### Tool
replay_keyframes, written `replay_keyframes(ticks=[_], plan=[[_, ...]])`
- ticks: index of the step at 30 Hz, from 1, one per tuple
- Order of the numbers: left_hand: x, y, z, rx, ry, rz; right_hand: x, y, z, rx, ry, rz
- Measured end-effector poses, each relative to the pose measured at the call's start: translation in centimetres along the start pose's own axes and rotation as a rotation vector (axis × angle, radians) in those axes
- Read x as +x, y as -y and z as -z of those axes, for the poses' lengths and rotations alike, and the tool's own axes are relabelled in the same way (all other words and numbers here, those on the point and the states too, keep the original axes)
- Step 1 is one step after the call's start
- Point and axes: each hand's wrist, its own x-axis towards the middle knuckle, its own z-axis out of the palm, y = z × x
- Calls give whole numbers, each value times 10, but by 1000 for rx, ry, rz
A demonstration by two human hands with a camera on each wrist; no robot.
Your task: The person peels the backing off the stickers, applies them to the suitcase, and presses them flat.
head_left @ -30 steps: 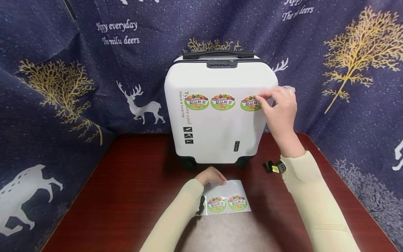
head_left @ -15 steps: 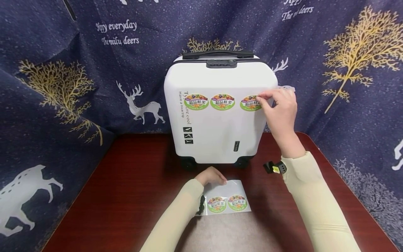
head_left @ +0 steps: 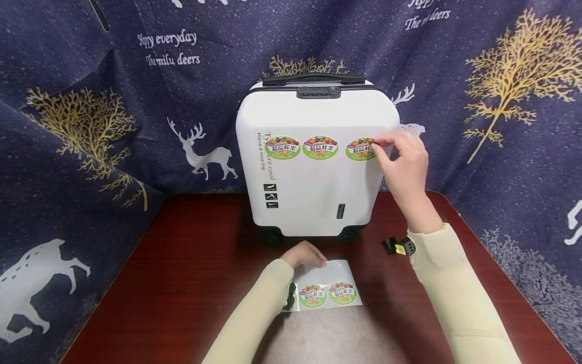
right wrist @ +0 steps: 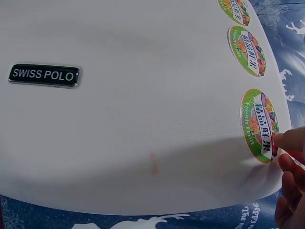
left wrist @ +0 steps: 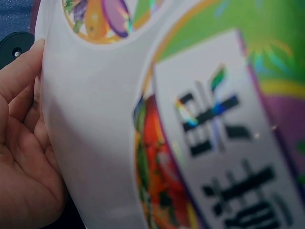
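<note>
A white suitcase [head_left: 309,187] stands upright on the table, with three oval fruit stickers in a row across its upper front. The left sticker [head_left: 282,147] overlaps printed lettering; the middle sticker [head_left: 320,147] sits close beside it. At the right sticker [right wrist: 257,125], my right hand [head_left: 404,164] pinches the outer edge between thumb and forefinger, and that sticker lies against the suitcase face. Low in front, my left hand [head_left: 305,254] grips the upper left part of a glossy sticker sheet [head_left: 324,275], which carries more of these oval stickers. The left wrist view shows curled fingers [left wrist: 21,76] at the sheet's edge.
The dark red table [head_left: 195,268] extends to both sides. A greyish mat or paper [head_left: 327,336] lies at the front edge. Behind the suitcase hangs a dark blue cloth [head_left: 218,91] printed with deer and trees. A black handle [head_left: 313,79] tops the suitcase.
My right wrist has dropped very slightly while its fingertips stay at the right sticker's edge. The left hand and the sheet have kept their place.
</note>
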Motion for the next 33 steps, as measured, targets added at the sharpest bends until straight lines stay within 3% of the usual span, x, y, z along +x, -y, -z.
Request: replay_keyframes(ticks=[16, 33], plan=[[2, 1, -2, -3, -6, 15, -24, -7, 5, -4, 50, -25], [1, 1, -3, 14, -26, 16, -63, -18, 11, -21, 128, -54]])
